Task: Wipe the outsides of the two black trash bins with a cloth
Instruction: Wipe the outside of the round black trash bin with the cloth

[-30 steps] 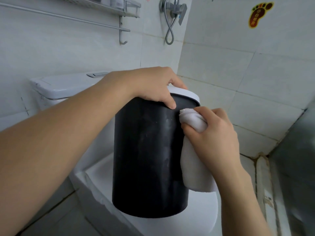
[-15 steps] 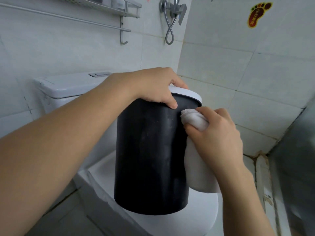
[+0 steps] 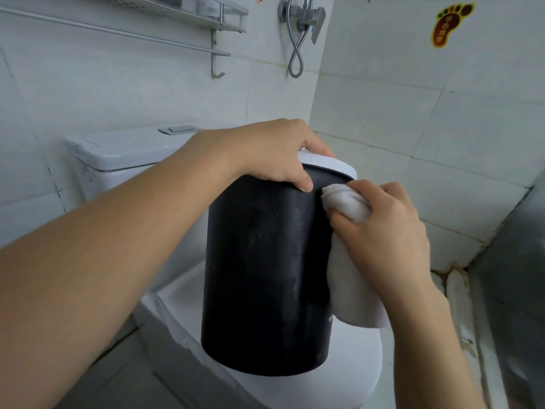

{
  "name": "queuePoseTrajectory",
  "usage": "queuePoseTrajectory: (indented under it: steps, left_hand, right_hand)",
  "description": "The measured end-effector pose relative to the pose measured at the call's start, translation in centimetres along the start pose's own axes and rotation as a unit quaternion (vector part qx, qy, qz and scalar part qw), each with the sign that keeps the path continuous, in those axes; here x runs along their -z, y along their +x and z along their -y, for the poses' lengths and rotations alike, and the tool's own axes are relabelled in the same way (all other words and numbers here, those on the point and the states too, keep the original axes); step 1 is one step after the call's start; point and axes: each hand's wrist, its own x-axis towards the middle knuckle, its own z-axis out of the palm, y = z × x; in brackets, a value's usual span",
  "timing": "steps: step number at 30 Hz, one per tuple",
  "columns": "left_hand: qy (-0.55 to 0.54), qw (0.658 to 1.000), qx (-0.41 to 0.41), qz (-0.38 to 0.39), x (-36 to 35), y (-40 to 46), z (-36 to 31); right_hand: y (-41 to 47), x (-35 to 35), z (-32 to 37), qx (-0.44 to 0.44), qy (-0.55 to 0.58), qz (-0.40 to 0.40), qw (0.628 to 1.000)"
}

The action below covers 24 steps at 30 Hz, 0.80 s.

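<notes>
A black cylindrical trash bin [image 3: 265, 276] with a white lid stands on the closed toilet lid [image 3: 356, 367]. My left hand [image 3: 274, 154] grips the bin's top rim, thumb on the near side. My right hand [image 3: 383, 231] holds a white cloth [image 3: 351, 284] pressed against the bin's right side just below the rim; the cloth's loose end hangs down beside the bin. Only one bin is in view.
The toilet tank [image 3: 124, 149] stands behind the bin against the tiled wall. A metal shelf with towel bar [image 3: 212, 28] and a shower valve with hose [image 3: 303, 19] hang above. A foot-shaped sticker [image 3: 448, 22] is on the right wall. A grey panel [image 3: 519, 290] rises at far right.
My right hand and the cloth stay near the bin's upper right side, shifting only slightly. The left hand keeps its grip on the rim; the view drifted a little.
</notes>
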Motion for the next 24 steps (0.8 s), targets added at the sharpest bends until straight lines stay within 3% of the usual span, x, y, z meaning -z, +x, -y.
queuePoseTrajectory:
  steps: [6,15,21,24]
  left_hand:
    - [-0.005,1.0,-0.018,-0.001,-0.1,-0.1,-0.3]
    - [-0.007,1.0,-0.005,0.003,-0.1,0.0,-0.4]
    - [-0.014,1.0,-0.005,-0.001,-0.1,-0.1,-0.2]
    - [-0.014,1.0,-0.003,-0.001,-0.2,-0.1,-0.2]
  right_hand:
    - [-1.6,-0.3,2.0,0.081,-0.015,0.021,0.996]
    - [-0.2,-0.1,-0.3,-0.003,0.006,0.001,1.0]
    - [-1.3,-0.6,1.3,0.077,-0.013,-0.007,0.997]
    - [-1.2,-0.5,0.9,0.076,-0.003,0.007,0.997]
